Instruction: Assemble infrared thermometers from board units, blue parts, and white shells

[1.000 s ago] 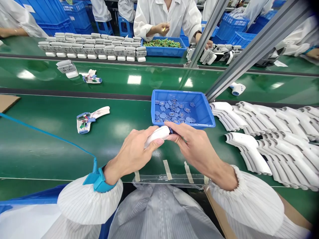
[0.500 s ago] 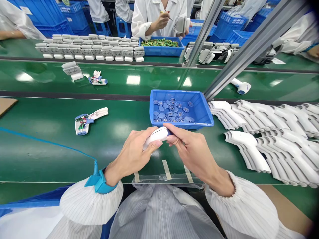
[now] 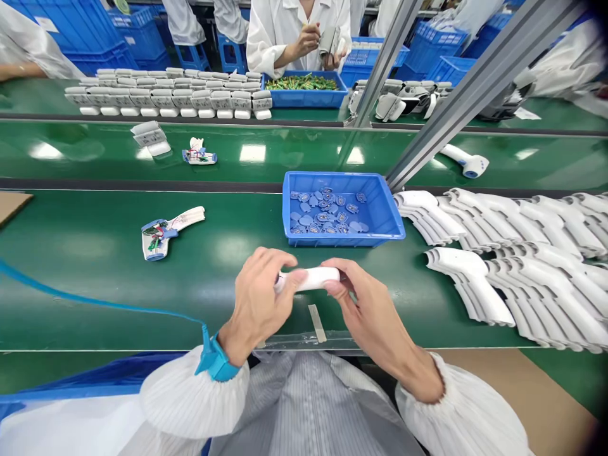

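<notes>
Between my two hands is a white thermometer gun [image 3: 316,278], held level above the green bench with its ends covered by fingers. My left hand [image 3: 263,294] is closed around its left end, and a blue strap circles that wrist. The fingers of my right hand [image 3: 363,301] pinch its right end. Just beyond them stands a blue bin [image 3: 389,221] holding several small grey-blue plastic pieces [image 3: 325,215]. To the left, an open thermometer half [image 3: 164,234] lies on the bench with its circuit board and wires showing.
White casing halves [image 3: 475,285] are stacked in rows at the right. A metal post [image 3: 451,120] slants up behind the bin. Along the conveyor [image 3: 294,152] sit separate thermometer parts. Opposite, a person in white works behind a blue tray [image 3: 304,98]. The blue cord [image 3: 109,304] trails left.
The thermometer has come nearer to me and turned level, its white handle now toward my right hand. Parts on the conveyor have shifted right. The person opposite has raised a grey piece.
</notes>
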Available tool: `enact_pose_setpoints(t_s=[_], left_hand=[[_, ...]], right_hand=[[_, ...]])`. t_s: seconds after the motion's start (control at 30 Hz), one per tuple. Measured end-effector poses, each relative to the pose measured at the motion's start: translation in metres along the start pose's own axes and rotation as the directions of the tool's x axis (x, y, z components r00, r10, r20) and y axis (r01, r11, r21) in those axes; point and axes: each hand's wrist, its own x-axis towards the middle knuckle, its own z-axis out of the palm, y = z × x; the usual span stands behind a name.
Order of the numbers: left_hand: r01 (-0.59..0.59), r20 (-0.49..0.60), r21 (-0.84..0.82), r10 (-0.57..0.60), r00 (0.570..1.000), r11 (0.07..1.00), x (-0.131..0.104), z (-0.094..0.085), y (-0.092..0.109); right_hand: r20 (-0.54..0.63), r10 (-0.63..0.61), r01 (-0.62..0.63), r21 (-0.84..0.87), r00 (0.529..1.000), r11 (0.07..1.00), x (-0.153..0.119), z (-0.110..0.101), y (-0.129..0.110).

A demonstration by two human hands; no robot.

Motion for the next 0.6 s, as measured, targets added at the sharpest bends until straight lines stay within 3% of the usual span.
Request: enact_pose_setpoints(t_s=[0.1, 0.17, 0.27, 0.33, 0.37, 0.4, 0.43, 0.47, 0.53, 0.57, 0.6], left_hand=[[0.206, -0.209, 0.053, -0.191, 0.959, 0.977, -0.004, 0.013, -0.001], [0.191, -0.244, 0.068, -0.17, 0.955, 0.979, -0.002, 0.021, -0.004], [0.111, -0.234, 0.028, -0.101, 0.967, 0.993, 0.003, 0.022, -0.012], [0.087, -0.171, -0.011, -0.088, 0.981, 0.996, 0.001, 0.014, -0.015], [0.07, -0.137, -0.039, -0.074, 0.988, 0.997, -0.002, 0.01, -0.016], [0.043, -0.119, -0.074, -0.052, 0.992, 0.996, -0.007, 0.006, -0.016], [0.016, -0.134, -0.115, -0.031, 0.991, 0.993, -0.012, 0.004, -0.017], [0.003, -0.179, -0.155, -0.031, 0.983, 0.988, -0.018, 0.004, -0.017], [0.056, -0.32, -0.235, -0.131, 0.938, 0.97, -0.027, 0.009, -0.017], [0.116, -0.38, -0.269, -0.216, 0.9, 0.956, -0.028, 0.014, -0.017], [0.179, -0.426, -0.291, -0.294, 0.856, 0.94, -0.028, 0.019, -0.018]], right_hand=[[0.166, 0.031, -0.036, 0.025, 0.986, 0.999, -0.01, 0.002, -0.007], [0.188, -0.008, 0.011, -0.02, 0.982, 1.0, -0.015, 0.012, -0.011], [0.108, -0.051, 0.057, -0.049, 0.993, 0.997, -0.022, 0.028, -0.013], [0.071, 0.05, -0.053, 0.045, 0.996, 0.998, -0.024, 0.033, -0.012], [0.078, 0.159, -0.168, 0.123, 0.984, 0.978, -0.023, 0.033, -0.01], [0.127, 0.296, -0.318, 0.207, 0.947, 0.925, -0.02, 0.031, -0.008], [0.221, 0.429, -0.478, 0.28, 0.876, 0.832, -0.018, 0.029, -0.006], [0.344, 0.523, -0.622, 0.327, 0.78, 0.711, -0.014, 0.027, -0.003], [0.574, 0.562, -0.793, 0.314, 0.596, 0.521, -0.009, 0.024, 0.002], [0.621, 0.542, -0.806, 0.28, 0.567, 0.522, -0.007, 0.025, 0.003], [0.602, 0.522, -0.763, 0.247, 0.604, 0.597, -0.006, 0.027, 0.003]])
